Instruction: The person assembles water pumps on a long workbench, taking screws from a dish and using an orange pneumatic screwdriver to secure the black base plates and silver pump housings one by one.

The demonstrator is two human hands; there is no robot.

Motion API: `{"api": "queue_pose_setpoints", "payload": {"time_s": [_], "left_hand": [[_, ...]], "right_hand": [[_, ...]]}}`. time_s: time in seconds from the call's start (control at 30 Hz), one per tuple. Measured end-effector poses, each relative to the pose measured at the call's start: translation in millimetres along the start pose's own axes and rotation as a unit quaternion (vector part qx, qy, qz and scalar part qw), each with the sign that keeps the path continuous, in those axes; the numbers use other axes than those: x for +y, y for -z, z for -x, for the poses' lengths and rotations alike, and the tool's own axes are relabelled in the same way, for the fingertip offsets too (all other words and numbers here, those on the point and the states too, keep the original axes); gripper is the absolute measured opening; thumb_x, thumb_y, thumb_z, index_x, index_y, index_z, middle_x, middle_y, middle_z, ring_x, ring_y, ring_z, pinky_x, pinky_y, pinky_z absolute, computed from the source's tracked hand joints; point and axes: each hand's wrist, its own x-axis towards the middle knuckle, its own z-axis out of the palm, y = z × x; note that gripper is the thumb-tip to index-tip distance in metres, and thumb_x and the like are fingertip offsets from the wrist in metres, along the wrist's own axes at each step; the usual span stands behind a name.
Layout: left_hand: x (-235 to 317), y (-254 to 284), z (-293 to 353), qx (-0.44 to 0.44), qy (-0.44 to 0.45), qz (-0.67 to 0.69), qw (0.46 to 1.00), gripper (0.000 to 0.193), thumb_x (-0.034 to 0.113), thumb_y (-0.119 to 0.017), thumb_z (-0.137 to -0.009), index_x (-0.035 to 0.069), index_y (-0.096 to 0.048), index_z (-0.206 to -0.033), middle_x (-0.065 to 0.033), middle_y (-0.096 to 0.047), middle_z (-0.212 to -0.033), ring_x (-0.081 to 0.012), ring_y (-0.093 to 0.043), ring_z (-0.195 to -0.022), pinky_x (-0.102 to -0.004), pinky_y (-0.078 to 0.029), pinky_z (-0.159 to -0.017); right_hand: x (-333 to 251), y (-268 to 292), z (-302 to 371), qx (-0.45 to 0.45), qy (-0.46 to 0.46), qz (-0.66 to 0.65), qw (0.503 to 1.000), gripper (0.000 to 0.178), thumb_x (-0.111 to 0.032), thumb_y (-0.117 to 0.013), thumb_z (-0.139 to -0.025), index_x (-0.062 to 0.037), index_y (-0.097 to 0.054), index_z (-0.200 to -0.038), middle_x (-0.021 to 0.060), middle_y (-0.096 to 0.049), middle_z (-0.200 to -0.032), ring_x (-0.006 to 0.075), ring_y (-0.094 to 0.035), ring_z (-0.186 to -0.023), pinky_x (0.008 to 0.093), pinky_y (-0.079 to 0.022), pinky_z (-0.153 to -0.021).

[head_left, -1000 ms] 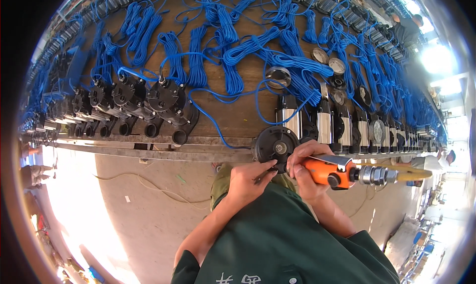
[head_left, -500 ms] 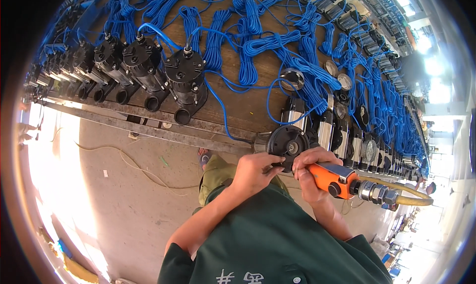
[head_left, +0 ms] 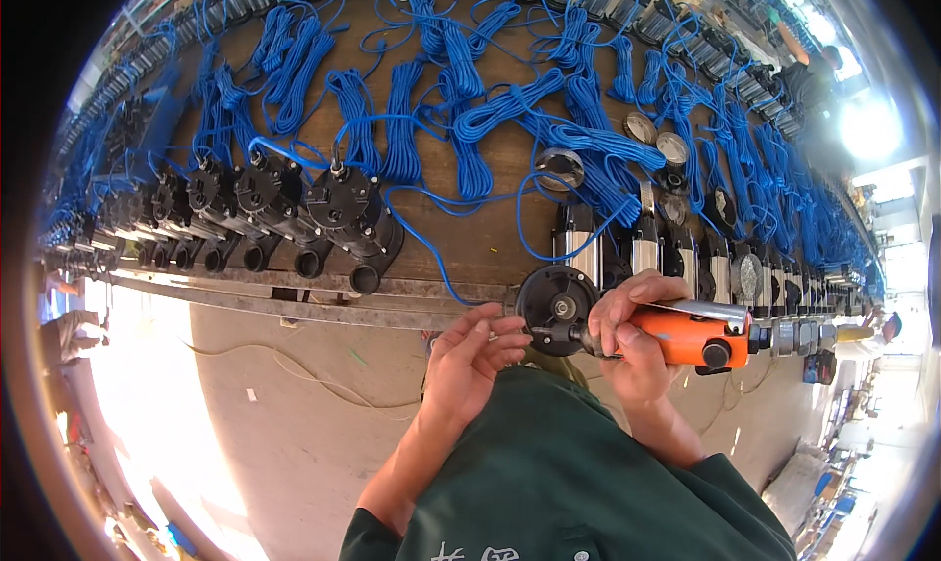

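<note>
My right hand [head_left: 637, 331] grips an orange air screwdriver [head_left: 691, 338]. The tool lies nearly level, and its dark tip points left at the lower part of a round black pump end [head_left: 559, 301] with a metal hub in its middle. Whether the tip sits on a screw is too small to tell. Just left of that pump end is my left hand [head_left: 469, 360], its fingers loosely curled and apart. A tiny pale spot shows near its fingertips; I cannot make out what it is. From the pump a blue cable [head_left: 431, 252] runs back across the bench.
Finished-looking black pumps [head_left: 348, 213] stand in a row along the bench edge [head_left: 392, 311] at left. Silver-bodied motors [head_left: 686, 272] line the right side. Bundled blue cables [head_left: 470, 159] and metal discs [head_left: 640, 127] lie on the wooden bench top [head_left: 431, 223]. A hose [head_left: 294, 360] trails over the floor.
My left hand has drawn back left from the pump end and its pinch has loosened. The screwdriver has swung more level, its tip now at the pump end. The view has shifted.
</note>
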Motion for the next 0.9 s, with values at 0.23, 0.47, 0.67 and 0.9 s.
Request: {"api": "queue_pose_setpoints", "payload": {"time_s": [0.23, 0.47, 0.67, 0.9], "left_hand": [[3.4, -33.6, -0.4, -0.027, 0.024, -0.014, 0.999, 0.028, 0.017, -0.046, -0.101, -0.003, -0.052, -0.121, -0.0163, -0.067, -0.102, -0.0262, -0.069, -0.086, -0.0374, -0.059, -0.077], [2.7, -38.5, -5.9, -0.027, 0.014, -0.085, 0.996, 0.026, 0.019, -0.048, -0.101, -0.003, -0.054, -0.114, -0.0135, -0.067, -0.093, -0.0255, -0.07, -0.08, -0.0348, -0.06, -0.07], [4.5, -46.3, -8.1, -0.014, 0.046, -0.153, 0.987, 0.025, 0.02, -0.051, -0.1, -0.002, -0.058, -0.107, -0.0062, -0.064, -0.072, -0.0172, -0.064, -0.061, -0.0236, -0.047, -0.051], [7.3, -43.1, -67.2, -0.075, -0.235, -0.508, 0.825, 0.023, 0.012, -0.055, -0.097, -0.006, -0.067, -0.092, -0.0003, -0.04, -0.059, -0.004, -0.038, -0.059, -0.0267, -0.031, -0.049]], "right_hand": [[1.4, -4.1, -4.0, -0.008, 0.004, -0.058, 0.998, 0.031, 0.006, -0.051, -0.077, 0.0003, -0.046, -0.108, 0.0153, -0.053, -0.087, 0.0151, -0.051, -0.056, 0.0309, -0.048, -0.058], [1.4, -1.7, -5.1, 0.024, 0.003, -0.036, 0.999, 0.027, -0.001, -0.053, -0.078, -0.0015, -0.046, -0.104, 0.0114, -0.051, -0.087, 0.0123, -0.048, -0.055, 0.0307, -0.048, -0.062], [2.6, 7.9, -9.8, 0.012, 0.009, -0.025, 1.0, 0.027, -0.001, -0.054, -0.078, -0.0014, -0.046, -0.104, 0.012, -0.051, -0.086, 0.0125, -0.048, -0.054, 0.0314, -0.047, -0.06], [25.2, 22.2, -34.7, 0.051, -0.008, 0.054, 0.997, 0.03, 0.003, -0.053, -0.077, 0.0005, -0.047, -0.106, 0.0126, -0.052, -0.086, 0.0141, -0.049, -0.058, 0.031, -0.047, -0.06]]}}
